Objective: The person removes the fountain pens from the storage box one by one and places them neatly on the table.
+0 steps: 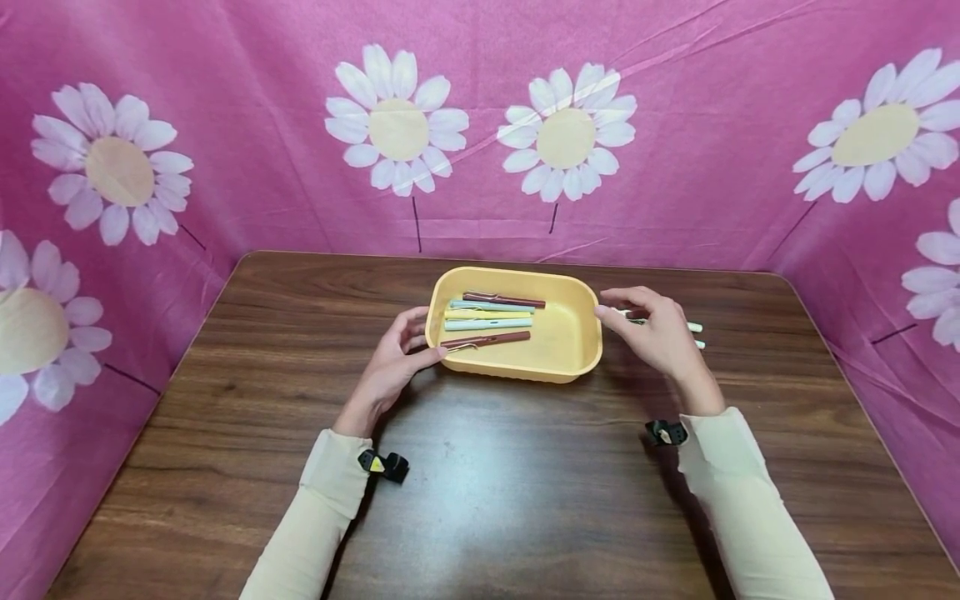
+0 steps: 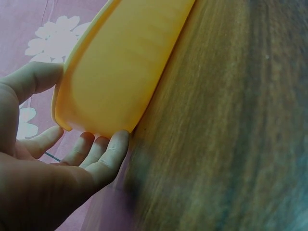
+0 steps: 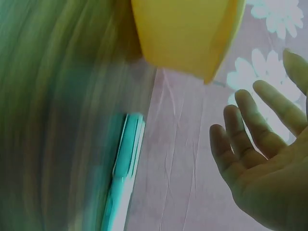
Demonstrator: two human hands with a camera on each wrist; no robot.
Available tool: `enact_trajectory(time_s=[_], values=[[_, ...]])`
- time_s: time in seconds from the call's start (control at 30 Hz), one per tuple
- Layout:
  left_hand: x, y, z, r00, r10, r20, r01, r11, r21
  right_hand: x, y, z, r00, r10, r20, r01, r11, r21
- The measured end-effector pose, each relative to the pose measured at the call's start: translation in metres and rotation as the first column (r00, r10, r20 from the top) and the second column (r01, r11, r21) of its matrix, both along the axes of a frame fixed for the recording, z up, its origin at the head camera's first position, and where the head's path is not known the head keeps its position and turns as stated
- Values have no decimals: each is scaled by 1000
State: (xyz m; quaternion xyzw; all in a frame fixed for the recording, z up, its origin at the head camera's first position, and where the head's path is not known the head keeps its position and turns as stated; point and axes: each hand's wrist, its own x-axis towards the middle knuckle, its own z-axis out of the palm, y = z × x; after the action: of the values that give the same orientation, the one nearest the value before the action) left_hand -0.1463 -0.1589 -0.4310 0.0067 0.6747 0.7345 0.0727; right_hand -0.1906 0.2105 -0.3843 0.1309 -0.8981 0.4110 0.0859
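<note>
A yellow plastic tray (image 1: 562,374) stands on the wooden table, holding several pens side by side toward its left end. Among them are a dark red pen (image 1: 517,302) at the back, a yellow pen (image 1: 487,315), a pale blue pen (image 1: 491,324) and another dark red pen (image 1: 495,339) in front. My left hand (image 1: 397,358) grips the tray's left end, thumb at the rim and fingertips against the end wall (image 2: 96,122). By the tray's right end, my right hand (image 1: 656,333) holds nothing; the right wrist view shows its fingers (image 3: 260,130) apart from the tray.
Light green pens (image 1: 696,327) lie on the table right of the tray, partly hidden behind my right hand. The brown wooden table (image 1: 480,500) reaches a pink cloth (image 1: 480,225) with white daisies at the back and sides.
</note>
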Motion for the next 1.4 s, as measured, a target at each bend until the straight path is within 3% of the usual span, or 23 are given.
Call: enact_trajectory(time_s=[0.23, 0.5, 0.87, 1.07, 1.4], values=[[0, 0, 0, 1000, 3, -10, -2, 1000, 15, 1, -25, -6, 999, 37, -7, -37, 998, -58], [0, 0, -1, 1000, 1, -13, -1, 1000, 17, 3, -40, -7, 995, 82, 60, -77, 993, -85], [1, -2, -2, 1000, 2, -10, -2, 1000, 13, 0, -65, -7, 977, 204, 61, -196, 973, -120], [-1, 0, 0, 1000, 5, -3, -4, 1000, 11, -4, -77, -13, 960, 269, 77, -261, 960, -101], [-1, 1, 1, 1000, 0, -1, 0, 1000, 16, -15, -97, -22, 955, 274, 114, -281, 958, 54]])
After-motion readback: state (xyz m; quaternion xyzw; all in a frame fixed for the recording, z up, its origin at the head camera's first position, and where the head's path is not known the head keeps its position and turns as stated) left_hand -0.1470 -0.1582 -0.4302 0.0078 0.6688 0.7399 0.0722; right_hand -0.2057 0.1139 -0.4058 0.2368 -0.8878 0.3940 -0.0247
